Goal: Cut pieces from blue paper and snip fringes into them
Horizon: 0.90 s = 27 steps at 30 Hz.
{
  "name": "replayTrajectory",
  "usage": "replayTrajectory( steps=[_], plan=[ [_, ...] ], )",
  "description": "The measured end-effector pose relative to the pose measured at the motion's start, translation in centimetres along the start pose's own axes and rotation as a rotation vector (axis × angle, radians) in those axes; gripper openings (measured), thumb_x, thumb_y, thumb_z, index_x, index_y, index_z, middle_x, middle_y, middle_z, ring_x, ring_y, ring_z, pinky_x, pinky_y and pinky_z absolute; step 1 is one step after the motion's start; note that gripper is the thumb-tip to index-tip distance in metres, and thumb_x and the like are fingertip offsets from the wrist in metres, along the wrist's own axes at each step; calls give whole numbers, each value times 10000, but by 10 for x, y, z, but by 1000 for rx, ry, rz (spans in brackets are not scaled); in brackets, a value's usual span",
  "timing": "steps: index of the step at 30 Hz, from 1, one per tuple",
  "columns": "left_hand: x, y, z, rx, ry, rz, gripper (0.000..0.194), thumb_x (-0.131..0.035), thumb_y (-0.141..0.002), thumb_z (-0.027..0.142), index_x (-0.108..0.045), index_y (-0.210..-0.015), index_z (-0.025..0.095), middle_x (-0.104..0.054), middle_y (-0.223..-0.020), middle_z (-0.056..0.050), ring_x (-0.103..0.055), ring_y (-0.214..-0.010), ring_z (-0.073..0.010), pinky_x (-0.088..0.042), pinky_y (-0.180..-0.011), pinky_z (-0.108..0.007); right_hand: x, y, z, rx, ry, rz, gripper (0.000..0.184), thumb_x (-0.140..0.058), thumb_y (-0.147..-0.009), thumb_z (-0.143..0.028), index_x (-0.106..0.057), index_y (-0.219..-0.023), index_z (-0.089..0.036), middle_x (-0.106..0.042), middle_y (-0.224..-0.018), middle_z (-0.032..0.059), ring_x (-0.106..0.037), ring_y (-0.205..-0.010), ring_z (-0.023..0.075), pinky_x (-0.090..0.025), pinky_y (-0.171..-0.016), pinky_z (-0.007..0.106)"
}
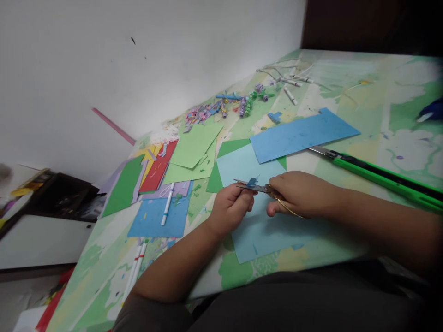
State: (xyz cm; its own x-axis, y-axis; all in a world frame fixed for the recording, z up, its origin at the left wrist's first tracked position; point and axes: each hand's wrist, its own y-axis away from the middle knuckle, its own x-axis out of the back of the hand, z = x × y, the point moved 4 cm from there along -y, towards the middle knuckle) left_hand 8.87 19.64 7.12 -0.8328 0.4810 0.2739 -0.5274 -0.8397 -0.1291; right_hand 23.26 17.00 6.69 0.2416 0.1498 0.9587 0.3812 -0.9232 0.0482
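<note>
My right hand (294, 193) is closed around the gold handles of a pair of scissors (265, 188), whose blades point left. Pinched in my left hand (231, 207) is a small blue paper piece (254, 181) with a fringed upper edge. The scissor blades lie at this piece, close to my left fingertips; how far they are apart is hard to make out. Beneath both hands spreads a light blue sheet (263, 240). A darker blue sheet (301, 136) lies just beyond, partly over the light blue and green paper.
A green utility knife (384, 177) lies at the right, its tip by the blue sheet. Coloured sheets, including a red one (157, 170), and a marker (168, 204) lie at left. Rolled paper pieces (245, 106), scraps (199, 115) and white string (166, 133) sit along the wall side.
</note>
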Motion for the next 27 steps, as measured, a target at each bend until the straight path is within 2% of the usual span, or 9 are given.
replayTrajectory(
  steps=[9,16,20,23,27],
  plan=[
    [-1,-1,-1,112,112,-61,251,-468,-756,371,-542,-662,151,-425,-429,48,-340,-377,-49,-287,-418,-216,1,0,2,14,51,17,555,-322,-713,-678,-519,-720,-160,-563,-635,71,-504,-564,191,-200,-467,258],
    [-4,-2,-4,109,299,-111,224,-494,-762,352,-540,-686,146,-410,-423,57,-335,-366,-38,-249,-398,-200,2,0,3,30,-42,20,526,-338,-701,-681,-490,-686,-178,-543,-629,46,-465,-558,164,-215,-476,250],
    [-3,-3,-7,83,425,-17,221,-490,-770,369,-526,-729,155,-412,-436,63,-339,-357,-36,-248,-390,-195,3,0,9,-4,-88,26,483,-370,-705,-650,-482,-694,-180,-540,-652,42,-450,-564,155,-228,-489,248],
    [0,-5,-11,95,433,77,229,-499,-760,390,-517,-753,161,-424,-450,65,-357,-365,-39,-266,-390,-190,2,-2,12,-10,-76,18,472,-395,-694,-641,-486,-699,-178,-543,-661,50,-458,-580,162,-236,-503,252],
    [0,-7,-13,135,371,82,244,-502,-754,397,-508,-736,154,-459,-478,54,-389,-380,-41,-284,-391,-189,0,-3,12,-10,-101,-4,456,-397,-699,-631,-484,-688,-184,-546,-660,46,-457,-573,162,-241,-501,254]
  ],
)
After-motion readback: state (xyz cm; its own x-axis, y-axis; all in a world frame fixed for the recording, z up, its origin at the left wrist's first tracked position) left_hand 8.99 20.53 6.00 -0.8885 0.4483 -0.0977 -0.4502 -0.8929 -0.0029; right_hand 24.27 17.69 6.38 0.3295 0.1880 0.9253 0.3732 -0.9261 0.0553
